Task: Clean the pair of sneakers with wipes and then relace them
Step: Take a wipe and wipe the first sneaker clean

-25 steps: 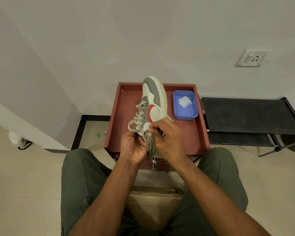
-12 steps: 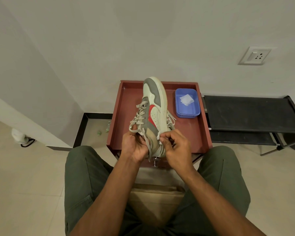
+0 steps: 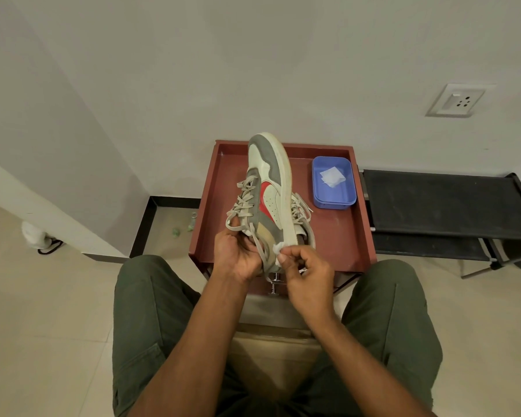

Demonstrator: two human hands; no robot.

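— Left of the red tray's (image 3: 220, 206) centre?
— Left hand (image 3: 238, 257) gripping sneaker (image 3: 268, 188) at its heel, toe up, above tray.
— Rightward?
— Right hand (image 3: 306, 273) pinching wipe (image 3: 278, 249) against sneaker's heel; blue tub (image 3: 334, 203) holding wipes, tray's far right.

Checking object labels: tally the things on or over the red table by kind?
Sneakers: 2, one held, one on the table behind it
Blue tray: 1
Wipes: 2, one in the tray, one in the right hand
Total: 5
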